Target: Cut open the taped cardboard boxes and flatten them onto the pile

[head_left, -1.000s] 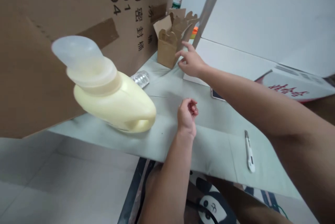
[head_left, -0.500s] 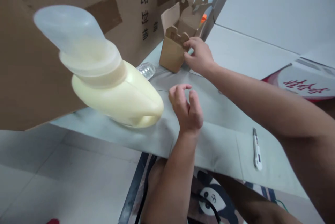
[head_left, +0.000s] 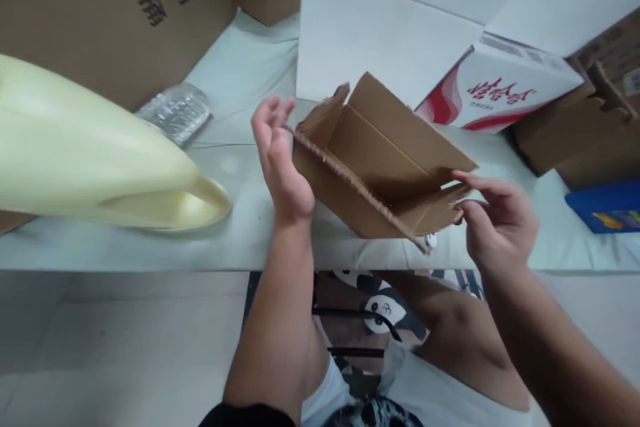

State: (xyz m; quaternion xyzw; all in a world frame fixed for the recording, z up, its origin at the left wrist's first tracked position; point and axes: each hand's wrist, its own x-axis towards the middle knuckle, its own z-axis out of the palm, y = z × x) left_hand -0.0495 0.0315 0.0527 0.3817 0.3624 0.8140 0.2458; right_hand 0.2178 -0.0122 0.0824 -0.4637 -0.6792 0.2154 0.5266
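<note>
Box point(head_left: 330, 190) was at the table's point(head_left: 245, 247) front edge, mid-frame, between both hands; brown card, mouth up, flaps spread, tilted. Couldn't tell whether its base rested on the table or was lifted.

Right hand point(head_left: 500, 220): thumb and index nearly together, pinching a flap at the box's right end; other fingers curled behind.

Left hand point(head_left: 283, 160): fingers raised, loosely spread and slightly bent, thumb side by the box's left end. Gripped nothing visible; couldn't tell if it touched the card.

Yellow jug point(head_left: 100, 147) lay out to the left, cut by frame edge, clear of the left hand. Crinkly clear plastic point(head_left: 177, 114) sat behind it, near the big carton point(head_left: 90, 34). Red-and-white pack point(head_left: 500, 94) stood behind the box, to the right; blue pack point(head_left: 610, 207) at far right. Small white item point(head_left: 431, 240) peeked out under the box's near corner, mostly hidden.
</note>
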